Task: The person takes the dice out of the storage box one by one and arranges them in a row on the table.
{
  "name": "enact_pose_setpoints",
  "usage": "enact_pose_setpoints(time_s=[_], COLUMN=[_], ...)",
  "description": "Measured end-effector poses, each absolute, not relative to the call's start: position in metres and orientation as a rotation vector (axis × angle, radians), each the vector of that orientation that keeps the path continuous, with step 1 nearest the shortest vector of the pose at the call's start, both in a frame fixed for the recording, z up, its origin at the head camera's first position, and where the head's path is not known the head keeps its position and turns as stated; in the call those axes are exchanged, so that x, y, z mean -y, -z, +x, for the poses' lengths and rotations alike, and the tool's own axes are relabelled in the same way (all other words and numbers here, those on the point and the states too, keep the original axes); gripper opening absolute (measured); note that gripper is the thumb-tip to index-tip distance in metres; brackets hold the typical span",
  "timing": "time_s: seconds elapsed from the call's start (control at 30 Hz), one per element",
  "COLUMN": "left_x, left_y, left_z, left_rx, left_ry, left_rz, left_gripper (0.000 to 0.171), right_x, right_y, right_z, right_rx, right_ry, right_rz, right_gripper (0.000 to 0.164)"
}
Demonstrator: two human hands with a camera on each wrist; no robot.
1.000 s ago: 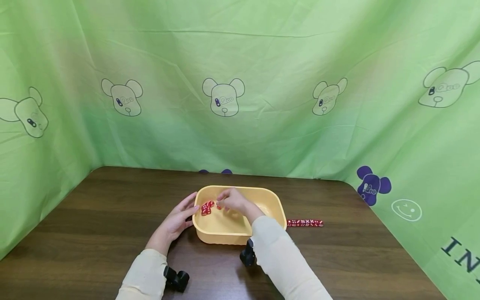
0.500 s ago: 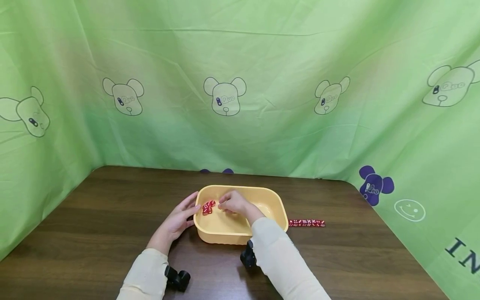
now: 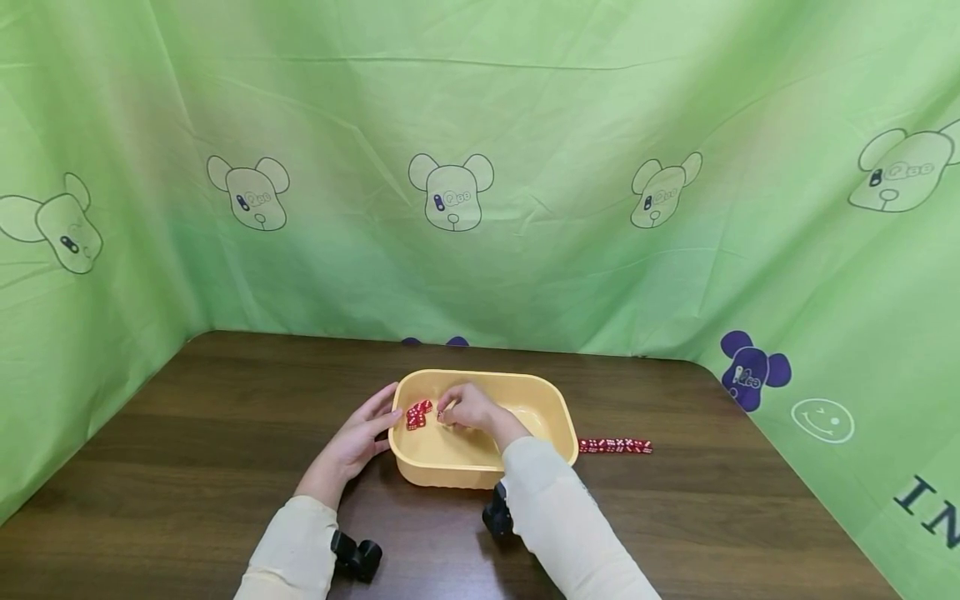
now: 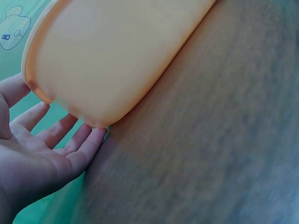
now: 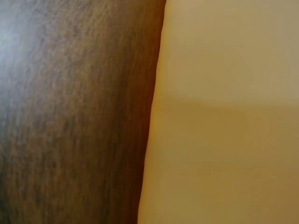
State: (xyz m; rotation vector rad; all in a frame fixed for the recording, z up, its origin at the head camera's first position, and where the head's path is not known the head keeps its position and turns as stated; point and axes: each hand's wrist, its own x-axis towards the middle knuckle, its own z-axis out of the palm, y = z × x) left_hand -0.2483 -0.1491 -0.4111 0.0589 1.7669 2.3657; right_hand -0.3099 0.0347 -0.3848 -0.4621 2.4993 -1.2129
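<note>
A yellow plastic basin (image 3: 483, 477) stands on the table in the head view. My left hand (image 3: 354, 442) holds its left end, thumb over the rim and the other fingers spread against the outer wall; these fingertips touch the wall in the left wrist view. Inside the basin, my right hand (image 3: 471, 410) pinches a red die (image 3: 440, 416) between thumb and fingertips, low over the floor. Just left of it lies a small cluster of red dice (image 3: 417, 414) with white pips. The right wrist view shows only the basin's outer wall (image 5: 224, 140) and table; the right hand is hidden there.
A straight row of red dice (image 3: 617, 446) lies on the brown wooden table (image 3: 697, 508), extending from the basin's right end. A green printed curtain (image 3: 360, 275) hangs along the back and both sides. A black wrist camera (image 3: 356, 557) sits on the left sleeve.
My right fingers have closed on the die beside the cluster, which was lying partly under them before. The left hand and basin stay put; the view has shifted slightly.
</note>
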Motion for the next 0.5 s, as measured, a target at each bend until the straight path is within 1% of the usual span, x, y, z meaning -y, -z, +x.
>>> enact_pose_setpoints(time_s=[0.23, 0.5], left_x=[0.1488, 0.1486], left_y=[0.4106, 0.4124], left_z=[-0.2489, -0.2481], left_rx=[-1.770, -1.777], left_ry=[-2.369, -2.368], left_rz=[0.068, 0.055], left_gripper=[0.053, 0.052], right_x=[-0.0361, -0.0369], right_y=[0.3851, 0.3863], right_z=[-0.3102, -0.3081], right_rx=[-2.506, -2.511], right_ry=[1.186, 1.104], right_rz=[-0.505, -0.528], right_gripper=[0.007, 0.007])
